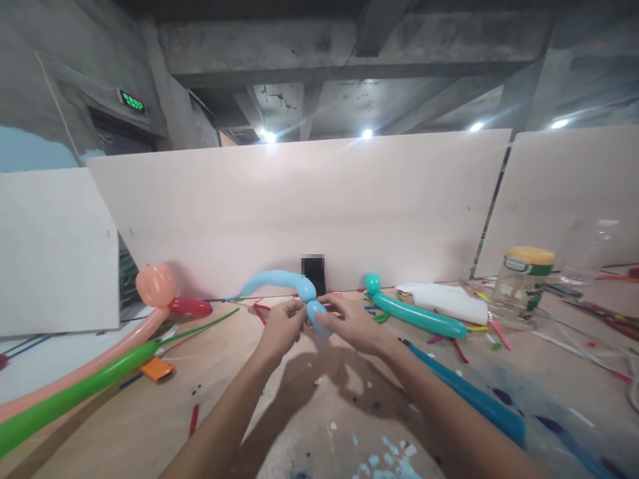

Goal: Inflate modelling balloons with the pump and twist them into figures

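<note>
A light blue modelling balloon [272, 278] is held in front of me over the table, its long part curving away to the left. Near its right end a twist pinches off a short bubble [318, 318]. My left hand [287, 326] is closed, fingers gripping the balloon at the twist. My right hand [352, 324] wraps its fingers and thumb round the short bubble. Some fingertips are hidden behind the balloon. Just beyond the hands stands a black upright object [314, 276], its top blurred out.
Green [80, 382] and peach [156, 286] balloons lie left, with an orange object [158, 369]. To the right are a teal balloon [422, 315], a dark blue pump-like tube [469, 392], a white roll [444, 303] and a yellow-lidded jar [522, 286]. A pale board [319, 199] closes off the back.
</note>
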`<control>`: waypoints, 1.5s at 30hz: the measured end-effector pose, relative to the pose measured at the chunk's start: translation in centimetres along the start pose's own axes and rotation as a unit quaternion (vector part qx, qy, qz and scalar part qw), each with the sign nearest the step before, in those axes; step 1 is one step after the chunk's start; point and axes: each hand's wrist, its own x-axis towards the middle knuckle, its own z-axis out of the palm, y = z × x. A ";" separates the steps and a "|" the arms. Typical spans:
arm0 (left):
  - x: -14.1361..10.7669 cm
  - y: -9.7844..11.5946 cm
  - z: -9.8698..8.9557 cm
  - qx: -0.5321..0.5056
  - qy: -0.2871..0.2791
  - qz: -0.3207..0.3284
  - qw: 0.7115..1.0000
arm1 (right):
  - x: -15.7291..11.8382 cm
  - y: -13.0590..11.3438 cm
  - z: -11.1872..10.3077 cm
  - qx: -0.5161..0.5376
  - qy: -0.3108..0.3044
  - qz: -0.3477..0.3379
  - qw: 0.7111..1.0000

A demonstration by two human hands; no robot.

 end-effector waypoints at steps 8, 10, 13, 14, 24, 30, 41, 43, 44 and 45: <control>-0.8 1.2 0.1 0.144 0.018 0.143 0.979 | 0.6 0.3 0.5 0.018 0.076 0.033 0.996; -1.0 1.5 0.1 0.117 0.003 0.140 0.983 | 0.7 0.9 -0.1 0.093 0.077 0.050 0.991; -1.1 1.5 0.4 0.098 -0.010 0.140 0.985 | 0.6 1.6 -0.8 0.213 0.004 0.077 0.974; -1.1 1.4 0.5 0.106 -0.008 0.148 0.983 | 0.6 1.7 -0.9 0.232 -0.021 0.085 0.969; -1.8 1.4 0.7 0.311 0.032 0.225 0.923 | 0.3 -0.7 -0.2 -0.025 0.082 0.047 0.995; -1.8 1.8 1.0 0.178 0.007 0.212 0.961 | 0.4 -0.3 -1.4 0.265 0.045 0.137 0.953; -1.1 0.5 0.7 0.180 0.045 0.207 0.961 | 0.7 1.4 -0.1 0.231 0.081 0.124 0.962; -0.7 0.6 0.4 0.121 0.050 0.170 0.977 | 0.5 1.1 0.1 0.163 0.055 0.122 0.977; -0.5 0.7 0.3 0.078 0.046 0.155 0.984 | 0.4 0.9 0.2 0.134 0.031 0.122 0.983; -0.4 0.8 0.1 0.033 0.042 0.144 0.988 | 0.3 0.6 0.4 0.103 0.007 0.117 0.988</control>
